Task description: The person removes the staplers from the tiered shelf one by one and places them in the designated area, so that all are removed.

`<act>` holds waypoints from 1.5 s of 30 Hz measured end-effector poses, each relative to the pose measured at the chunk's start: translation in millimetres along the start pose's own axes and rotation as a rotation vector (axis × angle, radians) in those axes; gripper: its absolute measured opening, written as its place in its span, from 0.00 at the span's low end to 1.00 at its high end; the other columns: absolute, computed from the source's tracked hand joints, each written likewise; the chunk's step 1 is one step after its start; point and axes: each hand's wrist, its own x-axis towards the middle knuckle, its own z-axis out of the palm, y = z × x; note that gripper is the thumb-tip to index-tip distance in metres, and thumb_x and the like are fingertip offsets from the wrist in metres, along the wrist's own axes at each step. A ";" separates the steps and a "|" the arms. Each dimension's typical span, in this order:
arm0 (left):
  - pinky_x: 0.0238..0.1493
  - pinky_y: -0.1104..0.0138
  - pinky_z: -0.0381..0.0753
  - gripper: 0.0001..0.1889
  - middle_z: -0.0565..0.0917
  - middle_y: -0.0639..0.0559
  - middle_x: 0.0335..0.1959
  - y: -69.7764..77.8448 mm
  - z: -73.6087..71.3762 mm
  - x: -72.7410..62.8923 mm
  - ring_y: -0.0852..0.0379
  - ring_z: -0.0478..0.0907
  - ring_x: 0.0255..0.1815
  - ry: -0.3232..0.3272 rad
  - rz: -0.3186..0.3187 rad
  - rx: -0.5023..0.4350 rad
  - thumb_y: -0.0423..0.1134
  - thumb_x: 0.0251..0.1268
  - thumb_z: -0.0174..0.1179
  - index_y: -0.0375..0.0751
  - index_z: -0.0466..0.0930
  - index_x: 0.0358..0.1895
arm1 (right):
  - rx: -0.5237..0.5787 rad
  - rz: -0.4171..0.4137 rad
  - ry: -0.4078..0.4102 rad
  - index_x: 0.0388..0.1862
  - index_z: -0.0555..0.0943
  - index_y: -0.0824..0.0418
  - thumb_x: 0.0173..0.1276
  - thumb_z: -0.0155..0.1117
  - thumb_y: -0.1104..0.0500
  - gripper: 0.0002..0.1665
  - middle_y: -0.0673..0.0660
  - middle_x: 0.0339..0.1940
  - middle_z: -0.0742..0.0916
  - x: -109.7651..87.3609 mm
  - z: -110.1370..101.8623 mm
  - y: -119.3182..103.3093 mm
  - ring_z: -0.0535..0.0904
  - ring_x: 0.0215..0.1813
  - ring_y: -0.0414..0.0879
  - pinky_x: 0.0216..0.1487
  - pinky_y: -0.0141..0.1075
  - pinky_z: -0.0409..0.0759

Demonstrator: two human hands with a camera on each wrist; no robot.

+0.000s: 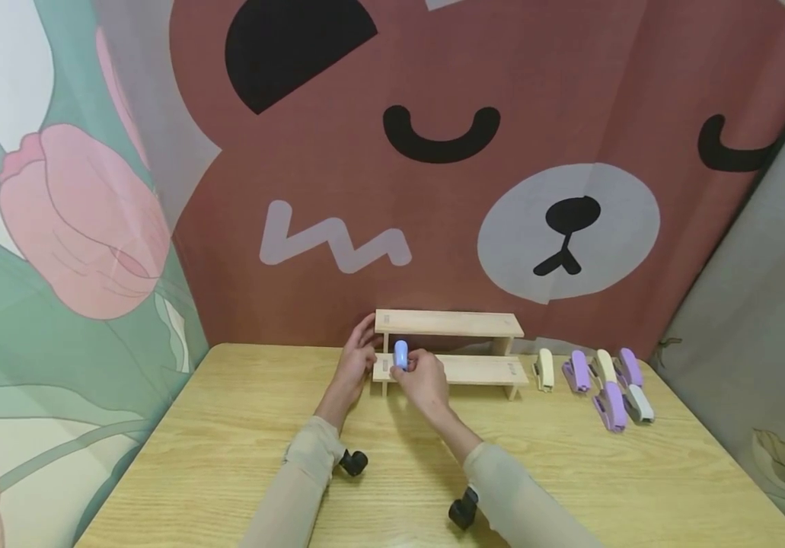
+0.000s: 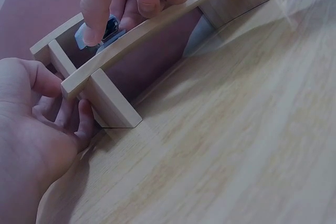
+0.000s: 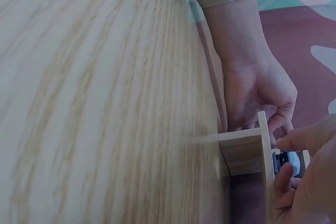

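Note:
A small two-step wooden rack (image 1: 467, 368) stands at the back of the table. My left hand (image 1: 352, 367) grips its left end; in the left wrist view, the fingers of this left hand (image 2: 37, 114) curl round the end of the lower board, beside the leg. My right hand (image 1: 425, 383) pinches a small blue stapler (image 1: 401, 354) over the left part of the lower step. From the right wrist side, the stapler (image 3: 286, 162) shows a dark metal underside between thumb and fingers, close over the board and partly hidden by the right hand (image 3: 315, 182).
Right of the rack, a cream stapler (image 1: 544, 370) stands alone. Farther right is a group of several more: a purple stapler (image 1: 579, 371), other purple and cream ones, and a pale grey stapler (image 1: 639, 403). A printed curtain (image 1: 337, 304) hangs behind the table (image 1: 241, 457).

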 end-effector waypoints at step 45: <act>0.35 0.68 0.75 0.53 0.68 0.48 0.72 -4.2 -0.9 -2.2 0.44 0.65 0.70 -0.066 0.066 0.041 0.13 0.45 0.52 0.60 0.62 0.78 | 0.237 0.065 0.026 0.43 0.82 0.70 0.57 0.79 0.57 0.21 0.57 0.32 0.84 -11.2 -28.0 -4.8 0.81 0.33 0.49 0.35 0.41 0.81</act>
